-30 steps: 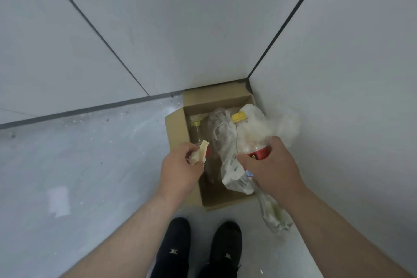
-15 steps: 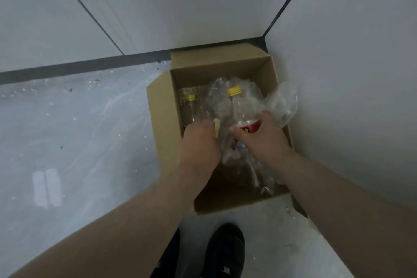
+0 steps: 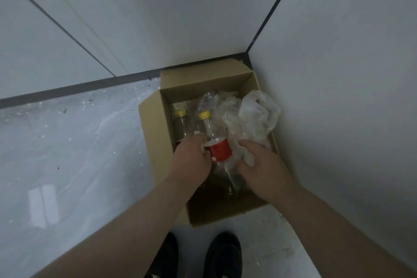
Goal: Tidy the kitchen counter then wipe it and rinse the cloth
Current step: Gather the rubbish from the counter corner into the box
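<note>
Left fingers (image 3: 199, 142) curled beside red-labelled bottle (image 3: 220, 152), right hand (image 3: 261, 165) clutching plastic bag (image 3: 255, 117) (crumpled), inside cardboard box (image 3: 153, 133).

box (image 3: 153, 142) sits in the wall corner; inside, two bottles (image 3: 208, 130) left, plastic bag (image 3: 255, 117) right.

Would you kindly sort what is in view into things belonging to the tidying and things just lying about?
Job in hand:
cardboard box
red-labelled bottle
plastic bag
second yellow-capped bottle

Lying about:
white crumbs on the floor
</note>
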Demonstrator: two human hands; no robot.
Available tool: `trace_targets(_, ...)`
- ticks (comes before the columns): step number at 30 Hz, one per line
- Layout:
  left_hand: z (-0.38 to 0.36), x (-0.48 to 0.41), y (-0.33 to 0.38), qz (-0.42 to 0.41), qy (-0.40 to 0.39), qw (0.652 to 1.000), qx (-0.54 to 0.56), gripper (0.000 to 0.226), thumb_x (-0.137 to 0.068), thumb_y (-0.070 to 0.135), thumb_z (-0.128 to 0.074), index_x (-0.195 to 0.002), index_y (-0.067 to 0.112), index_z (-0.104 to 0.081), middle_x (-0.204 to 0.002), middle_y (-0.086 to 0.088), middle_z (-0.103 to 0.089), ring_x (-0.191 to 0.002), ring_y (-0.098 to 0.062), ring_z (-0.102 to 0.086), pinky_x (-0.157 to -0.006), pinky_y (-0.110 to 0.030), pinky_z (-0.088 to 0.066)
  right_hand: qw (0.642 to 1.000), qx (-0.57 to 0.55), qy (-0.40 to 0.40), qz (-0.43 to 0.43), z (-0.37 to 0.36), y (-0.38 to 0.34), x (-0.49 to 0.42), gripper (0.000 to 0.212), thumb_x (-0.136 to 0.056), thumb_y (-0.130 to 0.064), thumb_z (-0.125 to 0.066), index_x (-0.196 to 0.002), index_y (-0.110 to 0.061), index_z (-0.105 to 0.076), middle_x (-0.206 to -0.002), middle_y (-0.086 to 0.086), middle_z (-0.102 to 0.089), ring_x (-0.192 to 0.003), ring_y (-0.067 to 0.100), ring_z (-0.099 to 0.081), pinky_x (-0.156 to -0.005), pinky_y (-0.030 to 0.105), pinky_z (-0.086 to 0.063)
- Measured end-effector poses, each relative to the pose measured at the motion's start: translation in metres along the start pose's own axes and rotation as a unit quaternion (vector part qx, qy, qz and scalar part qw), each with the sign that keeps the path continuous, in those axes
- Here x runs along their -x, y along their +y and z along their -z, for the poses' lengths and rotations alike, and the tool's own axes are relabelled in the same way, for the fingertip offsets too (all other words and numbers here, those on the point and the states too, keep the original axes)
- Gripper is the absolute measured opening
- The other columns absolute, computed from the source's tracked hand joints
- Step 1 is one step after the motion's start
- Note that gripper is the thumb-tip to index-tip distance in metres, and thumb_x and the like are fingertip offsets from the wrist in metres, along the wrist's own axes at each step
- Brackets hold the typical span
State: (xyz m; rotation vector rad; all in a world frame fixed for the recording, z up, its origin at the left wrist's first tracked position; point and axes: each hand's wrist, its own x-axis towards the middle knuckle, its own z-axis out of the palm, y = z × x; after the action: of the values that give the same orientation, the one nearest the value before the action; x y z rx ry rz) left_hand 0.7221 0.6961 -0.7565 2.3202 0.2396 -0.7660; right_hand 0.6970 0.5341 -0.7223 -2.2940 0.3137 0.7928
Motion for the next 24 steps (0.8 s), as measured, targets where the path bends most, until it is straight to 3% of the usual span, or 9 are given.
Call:
trace_targets(3,0.032,0.017,0.002,-0.018,-0.022,1.0,-0.007,0.021,-0.094,0.02,-0.054,-0.113,0.024,-0.061,-0.106,0.01,-0.056,-0.081,-0.002,-0.047,-0.06,-0.007,-0.029,0.999,0.035,0.012,0.018,0.009,-0.015,0.019,0.033,-0.095,-0.029,-0.057,-0.128,-0.028,-0.055,-0.105,-0.017,-0.046,-0.095,0.002,-0.046,-0.086,0.018,-0.039)
trace_targets(6,0.066,0.033,0.008,-0.028,-0.026,0.999,-0.019,0.02,-0.095,0.028,-0.054,-0.113,0.035,-0.061,-0.113,0.01,-0.062,-0.08,0.003,-0.049,-0.063,-0.008,-0.032,0.999,0.016,0.033,0.015,0.023,-0.037,0.037,0.031,-0.092,-0.03,-0.056,-0.122,-0.023,-0.059,-0.107,-0.01,-0.053,-0.1,0.01,-0.056,-0.092,0.028,-0.049)
trace_targets(8,0.1,0.048,0.018,-0.033,-0.028,0.999,-0.028,0.025,-0.096,0.033,-0.054,-0.12,0.035,-0.058,-0.125,0.011,-0.058,-0.094,0.003,-0.049,-0.077,-0.013,-0.034,0.998,0.014,0.057,0.023,0.037,-0.057,0.05,0.037,-0.09,-0.034,-0.054,-0.123,-0.02,-0.059,-0.114,-0.004,-0.057,-0.105,0.015,-0.058,-0.094,0.031,-0.049)
trace_targets(10,0.133,0.063,0.032,-0.04,-0.03,0.998,-0.036,0.035,-0.096,0.035,-0.052,-0.131,0.031,-0.053,-0.134,0.011,-0.053,-0.112,-0.002,-0.047,-0.087,-0.017,-0.032,0.998,0.032,0.058,0.017,0.056,-0.077,0.064,0.032,-0.093,-0.026,-0.056,-0.125,-0.02,-0.059,-0.114,-0.006,-0.055,-0.109,0.015,-0.056,-0.091,0.019,-0.045)
trace_targets(12,0.167,0.081,0.047,-0.047,-0.034,0.998,-0.036,0.039,-0.096,0.035,-0.052,-0.135,0.03,-0.05,-0.14,0.011,-0.049,-0.124,-0.007,-0.046,-0.093,-0.017,-0.03,0.996,0.042,0.069,0.024,0.075,-0.097,0.079,0.029,-0.096,-0.024,-0.056,-0.125,-0.023,-0.057,-0.107,-0.01,-0.051,-0.101,0.01,-0.057,-0.079,0.005,-0.04)
trace_targets(14,0.2,0.103,0.064,-0.055,-0.035,0.997,-0.038,0.04,-0.096,0.035,-0.051,-0.136,0.031,-0.05,-0.142,0.012,-0.048,-0.128,-0.007,-0.043,-0.097,-0.016,-0.028,0.995,0.063,0.069,0.026,0.097,-0.125,0.099,0.029,-0.097,-0.031,-0.053,-0.126,-0.029,-0.053,-0.11,-0.015,-0.047,-0.1,0.003,-0.05,-0.074,0.003,-0.036)
trace_targets(19,0.277,0.169,0.116,-0.061,-0.034,0.998,0.007,0.034,-0.094,0.033,-0.056,-0.128,0.035,-0.055,-0.129,0.019,-0.052,-0.125,-0.003,-0.046,-0.101,-0.019,-0.035,0.994,0.045,0.086,0.042,0.154,-0.2,0.161,0.037,-0.095,-0.03,-0.055,-0.131,-0.029,-0.055,-0.127,-0.013,-0.056,-0.119,0.007,-0.051,-0.092,0.016,-0.036)
trace_targets(24,0.355,0.232,0.17,-0.087,-0.015,0.994,0.061,0.026,-0.091,0.031,-0.06,-0.116,0.035,-0.062,-0.108,0.025,-0.058,-0.108,0.003,-0.054,-0.096,-0.019,-0.041,0.995,0.028,0.092,0.037,0.204,-0.274,0.236,0.037,-0.094,-0.032,-0.055,-0.131,-0.035,-0.054,-0.132,-0.014,-0.057,-0.123,0.007,-0.051,-0.097,0.021,-0.039)
